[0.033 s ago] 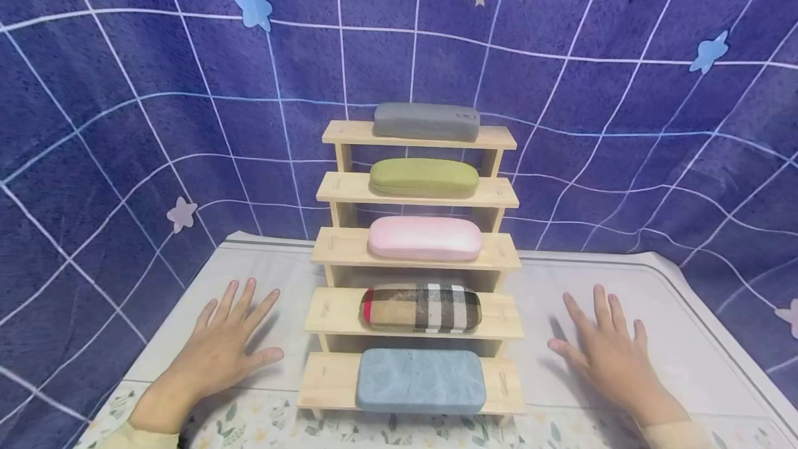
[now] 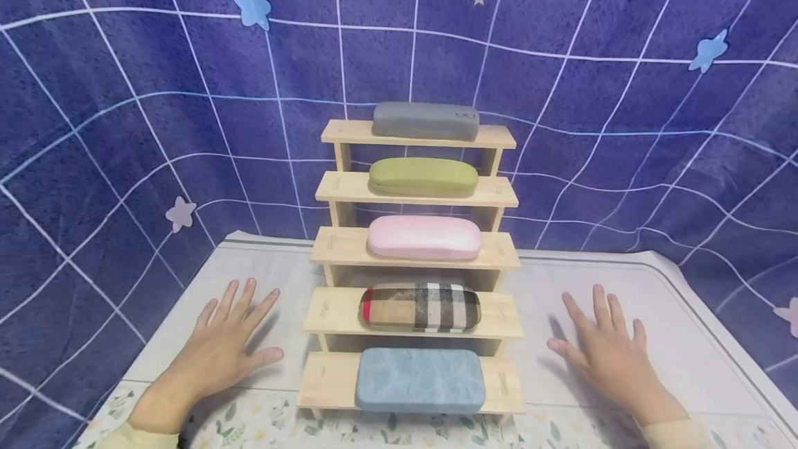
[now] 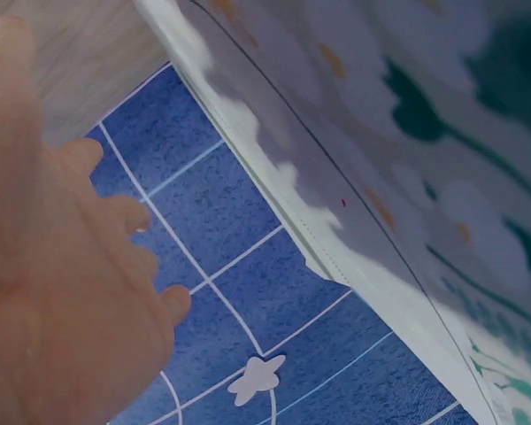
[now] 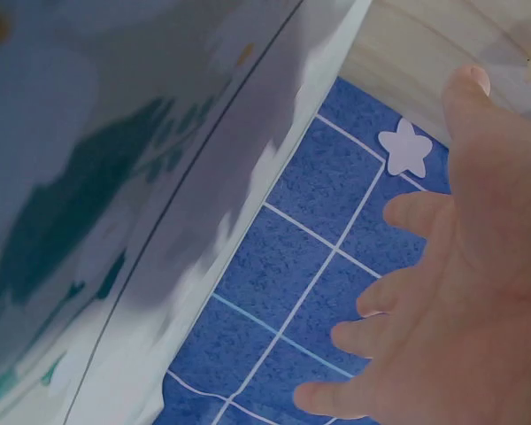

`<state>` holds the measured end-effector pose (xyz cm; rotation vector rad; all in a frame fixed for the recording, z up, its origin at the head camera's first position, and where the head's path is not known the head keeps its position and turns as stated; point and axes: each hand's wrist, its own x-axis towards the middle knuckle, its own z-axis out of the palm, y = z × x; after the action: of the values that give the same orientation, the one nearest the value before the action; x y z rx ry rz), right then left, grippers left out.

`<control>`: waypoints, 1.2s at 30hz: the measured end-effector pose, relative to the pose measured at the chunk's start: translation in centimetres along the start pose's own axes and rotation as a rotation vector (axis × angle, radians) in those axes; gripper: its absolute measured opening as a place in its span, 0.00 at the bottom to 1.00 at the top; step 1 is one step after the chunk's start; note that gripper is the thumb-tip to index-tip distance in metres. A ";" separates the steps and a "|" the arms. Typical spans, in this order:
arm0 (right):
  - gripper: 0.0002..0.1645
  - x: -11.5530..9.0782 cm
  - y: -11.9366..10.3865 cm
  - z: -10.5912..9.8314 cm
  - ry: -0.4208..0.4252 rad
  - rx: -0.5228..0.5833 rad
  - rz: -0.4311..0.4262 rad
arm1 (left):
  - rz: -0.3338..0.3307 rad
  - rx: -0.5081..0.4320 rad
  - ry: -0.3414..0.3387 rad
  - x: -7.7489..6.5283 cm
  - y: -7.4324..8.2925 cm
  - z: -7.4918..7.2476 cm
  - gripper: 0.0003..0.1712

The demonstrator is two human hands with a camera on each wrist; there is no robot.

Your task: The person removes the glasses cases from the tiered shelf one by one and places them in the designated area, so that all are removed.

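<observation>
Fingers on the left hand released: straight, spread, nothing held. Same on the right hand: digits apart, nothing in them. Can't tell if either palm touches the desk or sits just above it; both cast shadows there. Stepped wooden rack stands between the hands, apart from both thumbs, five steps rising away from the person. One case per step, each lying lengthwise across it, all clear of the fingers. Blue case is on the lowest step, between the thumbs and a bit nearer the person. Plaid case one step up, roughly between the two sets of fingers, red stripe at the end toward the left hand. Pink case on the middle step, past the fingertips. Green case on the next, farther beyond. Grey case on top, farthest from the fingers, small glasses mark at its right-hand end. Floral cloth shows below the left palm and along the rack's near foot. Blue backdrop with white grid lines hangs beyond all fingertips and wraps both sides. Left wrist view has a pale star on that backdrop, below the fingers; wood-grain surface by the thumb is blurred.
</observation>
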<state>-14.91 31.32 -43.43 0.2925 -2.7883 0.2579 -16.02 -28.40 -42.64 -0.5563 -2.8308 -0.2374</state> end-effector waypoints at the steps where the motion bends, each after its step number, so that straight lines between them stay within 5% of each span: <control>1: 0.48 -0.1 0.0 -0.1 -0.009 0.001 0.004 | -0.001 0.000 -0.003 0.0 0.0 0.0 0.55; 9: 0.51 -0.1 -0.2 -0.5 -0.108 0.026 0.044 | -0.011 -0.024 -0.019 0.0 -0.4 0.1 0.55; 17: 0.53 0.0 -0.4 -2.2 -0.020 0.023 -0.007 | 0.017 -0.039 -0.009 0.4 0.2 -0.9 0.55; 26: 0.53 -0.1 -3.9 -5.4 0.032 0.157 -0.117 | 0.114 -0.324 -0.008 0.4 4.5 -2.3 0.58; 31: 0.36 -0.7 -6.9 -6.4 0.037 0.348 -0.207 | 0.114 -0.540 -0.163 -0.4 6.0 -1.8 0.67; 36: 0.16 -1.5 -9.6 -6.2 -0.089 0.547 -0.329 | 0.089 -0.727 -0.402 -1.2 7.0 -1.1 0.67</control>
<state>-9.47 23.65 -36.78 0.8958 -2.6426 0.9401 -11.99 -22.61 -41.13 -0.9536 -3.0225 -1.2941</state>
